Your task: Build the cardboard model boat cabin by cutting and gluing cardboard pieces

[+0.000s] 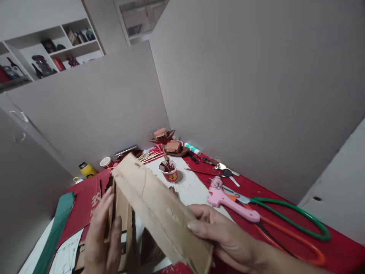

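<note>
A long folded strip of cardboard slants across the middle of the view, with a crease along its length. My right hand grips its lower right edge, thumb on top and fingers underneath. To the left of the strip, my left hand is open, its fingers stretched upward and apart from the thumb. Behind that hand lie more brown cardboard pieces; whether it touches them I cannot tell. A paper cup with dark brown stains and a stick in it stands just beyond the strip.
Two small model boats sit at the back corner. On the right lie a pink glue gun, scissors with green and orange handles and keys. A yellow bottle and green sheet are at left. Grey walls enclose the red table.
</note>
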A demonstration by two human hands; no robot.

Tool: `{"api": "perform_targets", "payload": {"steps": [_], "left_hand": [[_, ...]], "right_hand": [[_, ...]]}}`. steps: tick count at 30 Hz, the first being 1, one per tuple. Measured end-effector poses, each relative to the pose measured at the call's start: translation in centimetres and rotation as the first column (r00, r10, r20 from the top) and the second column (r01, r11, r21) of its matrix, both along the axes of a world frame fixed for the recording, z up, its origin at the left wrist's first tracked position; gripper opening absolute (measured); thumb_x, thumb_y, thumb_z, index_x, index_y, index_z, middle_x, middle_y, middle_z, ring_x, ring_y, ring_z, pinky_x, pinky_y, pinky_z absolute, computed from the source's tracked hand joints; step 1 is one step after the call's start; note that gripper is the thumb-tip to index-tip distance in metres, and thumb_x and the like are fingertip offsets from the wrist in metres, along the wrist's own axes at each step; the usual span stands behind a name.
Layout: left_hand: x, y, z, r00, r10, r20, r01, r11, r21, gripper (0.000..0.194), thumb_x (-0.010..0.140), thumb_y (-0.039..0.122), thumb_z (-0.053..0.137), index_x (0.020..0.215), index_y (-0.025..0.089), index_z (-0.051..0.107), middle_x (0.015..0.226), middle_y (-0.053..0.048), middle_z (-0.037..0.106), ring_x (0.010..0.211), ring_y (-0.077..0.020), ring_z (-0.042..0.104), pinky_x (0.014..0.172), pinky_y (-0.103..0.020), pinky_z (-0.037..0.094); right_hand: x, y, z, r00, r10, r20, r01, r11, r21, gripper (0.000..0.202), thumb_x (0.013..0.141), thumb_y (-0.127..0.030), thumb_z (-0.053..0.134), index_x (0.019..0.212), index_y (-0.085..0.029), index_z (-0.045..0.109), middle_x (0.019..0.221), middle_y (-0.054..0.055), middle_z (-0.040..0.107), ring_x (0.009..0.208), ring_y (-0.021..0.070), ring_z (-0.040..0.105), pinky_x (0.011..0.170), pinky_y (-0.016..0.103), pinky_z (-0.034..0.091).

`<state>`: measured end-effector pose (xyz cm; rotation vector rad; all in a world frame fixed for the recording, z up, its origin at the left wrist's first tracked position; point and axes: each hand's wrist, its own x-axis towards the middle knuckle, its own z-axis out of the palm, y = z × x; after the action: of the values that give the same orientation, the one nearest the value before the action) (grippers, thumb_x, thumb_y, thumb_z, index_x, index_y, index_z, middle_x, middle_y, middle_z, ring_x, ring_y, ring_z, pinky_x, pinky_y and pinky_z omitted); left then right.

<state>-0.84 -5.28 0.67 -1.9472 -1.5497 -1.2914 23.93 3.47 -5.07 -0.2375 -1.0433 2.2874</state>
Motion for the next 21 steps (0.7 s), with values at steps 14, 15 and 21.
{"api": "perform_targets", "payload": {"steps": [14, 15, 21], "left_hand": [[6.1, 0.8, -1.9, 0.285, 0.191, 0.939, 0.792, 0.505, -0.343, 0.038, 0.079, 0.036, 0.075, 0.109, 0.014, 0.073, 0.095, -0.012, 0.076, 0.084, -0.0244, 0.070, 0.080, -0.036, 0.054], [6.0, 0.8, -2.0, 0.268, 0.193, 0.944, 0.803, 0.496, -0.330, 0.037, 0.080, 0.035, 0.075, 0.110, 0.015, 0.072, 0.096, -0.012, 0.076, 0.085, -0.0241, 0.070, 0.080, -0.036, 0.053], [6.1, 0.8, -2.0, 0.275, 0.171, 0.946, 0.829, 0.456, -0.323, 0.033, 0.081, 0.034, 0.073, 0.109, 0.016, 0.074, 0.096, -0.011, 0.076, 0.086, -0.0237, 0.070, 0.077, -0.033, 0.053]], "right_hand": [[-0.2, -0.4, -0.3, 0.953, -0.193, 0.232, 0.111, 0.939, 0.324, 0.051, 0.083, -0.061, 0.065, 0.068, -0.012, 0.062, 0.061, -0.003, 0.052, 0.056, 0.0078, 0.042, 0.054, 0.019, 0.034], [-0.2, -0.3, -0.3, 0.947, -0.216, 0.238, 0.130, 0.936, 0.328, 0.052, 0.084, -0.062, 0.063, 0.067, -0.012, 0.061, 0.060, -0.003, 0.051, 0.056, 0.0080, 0.042, 0.053, 0.020, 0.034], [-0.4, -0.3, -0.5, 0.954, -0.113, 0.277, 0.061, 0.980, 0.191, 0.044, 0.071, -0.053, 0.079, 0.071, -0.014, 0.061, 0.067, -0.001, 0.059, 0.061, 0.0108, 0.050, 0.059, 0.022, 0.039]]}}
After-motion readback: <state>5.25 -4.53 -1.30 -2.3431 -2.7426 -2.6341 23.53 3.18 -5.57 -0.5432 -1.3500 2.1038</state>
